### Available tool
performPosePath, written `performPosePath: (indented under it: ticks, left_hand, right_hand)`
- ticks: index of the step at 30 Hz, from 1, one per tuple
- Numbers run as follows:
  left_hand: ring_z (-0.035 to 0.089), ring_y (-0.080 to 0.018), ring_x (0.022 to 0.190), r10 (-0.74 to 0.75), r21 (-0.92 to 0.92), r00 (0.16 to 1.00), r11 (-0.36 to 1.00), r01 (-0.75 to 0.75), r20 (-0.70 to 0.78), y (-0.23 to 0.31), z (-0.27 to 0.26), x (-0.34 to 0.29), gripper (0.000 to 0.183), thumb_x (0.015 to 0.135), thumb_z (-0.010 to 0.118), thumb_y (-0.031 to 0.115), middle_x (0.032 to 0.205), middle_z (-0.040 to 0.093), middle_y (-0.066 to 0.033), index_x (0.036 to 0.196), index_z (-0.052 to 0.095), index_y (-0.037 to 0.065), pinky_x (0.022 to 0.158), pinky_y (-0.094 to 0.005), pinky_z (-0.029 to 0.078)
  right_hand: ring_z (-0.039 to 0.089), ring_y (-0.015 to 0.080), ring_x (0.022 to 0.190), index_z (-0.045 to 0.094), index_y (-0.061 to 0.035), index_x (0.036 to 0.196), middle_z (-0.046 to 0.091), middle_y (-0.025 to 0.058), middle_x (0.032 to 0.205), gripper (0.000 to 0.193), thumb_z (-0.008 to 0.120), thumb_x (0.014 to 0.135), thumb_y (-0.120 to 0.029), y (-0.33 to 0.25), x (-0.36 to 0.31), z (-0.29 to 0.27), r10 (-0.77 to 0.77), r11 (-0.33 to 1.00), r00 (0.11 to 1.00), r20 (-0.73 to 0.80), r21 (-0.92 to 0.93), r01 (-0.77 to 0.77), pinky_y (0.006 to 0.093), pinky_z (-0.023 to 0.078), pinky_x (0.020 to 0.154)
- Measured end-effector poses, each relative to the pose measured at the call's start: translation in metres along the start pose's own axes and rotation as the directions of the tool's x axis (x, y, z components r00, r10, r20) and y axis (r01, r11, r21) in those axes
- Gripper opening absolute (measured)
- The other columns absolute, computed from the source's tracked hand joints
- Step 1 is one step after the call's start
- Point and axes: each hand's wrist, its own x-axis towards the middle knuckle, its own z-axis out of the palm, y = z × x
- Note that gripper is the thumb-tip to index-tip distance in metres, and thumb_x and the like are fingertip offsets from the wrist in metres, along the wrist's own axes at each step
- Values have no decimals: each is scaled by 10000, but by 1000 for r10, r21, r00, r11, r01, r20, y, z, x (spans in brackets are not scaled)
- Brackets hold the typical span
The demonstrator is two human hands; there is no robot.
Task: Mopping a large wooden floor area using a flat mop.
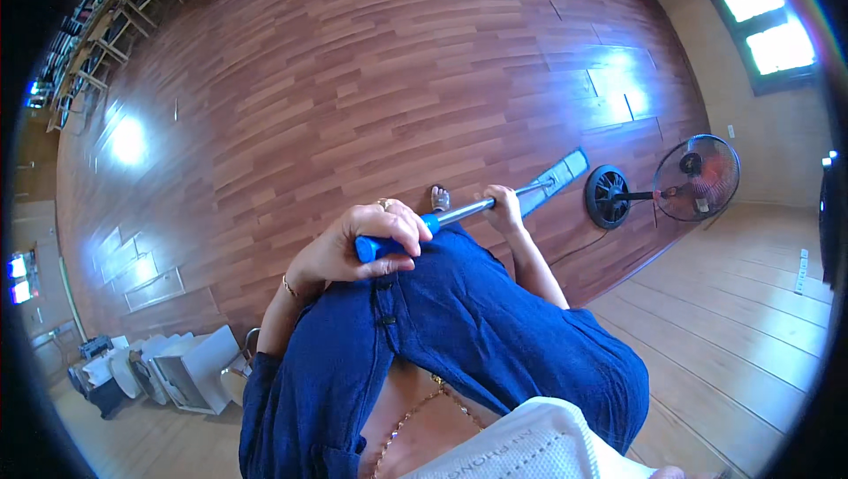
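Note:
A flat mop runs slantwise across the view, with a blue grip and a metal pole (465, 211). My left hand (371, 230) is wrapped round the blue grip near its end, in front of my body. Farther down, my right hand (504, 209) is closed on the metal pole. The long, narrow mop head (555, 180), with a grey-blue pad, lies to the right on the wooden floor (371, 108). It is close to the round black base of the fan. One sandalled foot (440, 197) shows just beyond the pole.
A standing fan (698, 177) with a black base (608, 197) is at the right, its cord trailing along the floor. White furniture or appliances (190, 368) line the lower left. Chairs and tables (110, 41) stand at the far left. A window (768, 24) glares at the upper right.

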Motion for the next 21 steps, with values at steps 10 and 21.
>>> performPosePath:
  ticks: [10,21]
  left_hand:
    - [612,-220,971,86,81,987,992,-98,138,-17,9,125,157,724,745,22,875,650,-42,823,646,94,894,-379,421]
    - [603,-211,1017,141,292,989,948,-125,-35,-84,17,147,169,749,723,26,940,649,-43,872,647,113,899,-368,414]
  right_hand:
    - [590,272,665,531,-107,641,555,37,609,252,757,702,-199,75,61,-68,-6,985,982,-189,-171,-27,396,424,687]
    - [604,235,885,625,-188,761,625,-8,793,118,679,662,-153,162,147,-78,169,934,953,253,-349,-73,445,428,758]
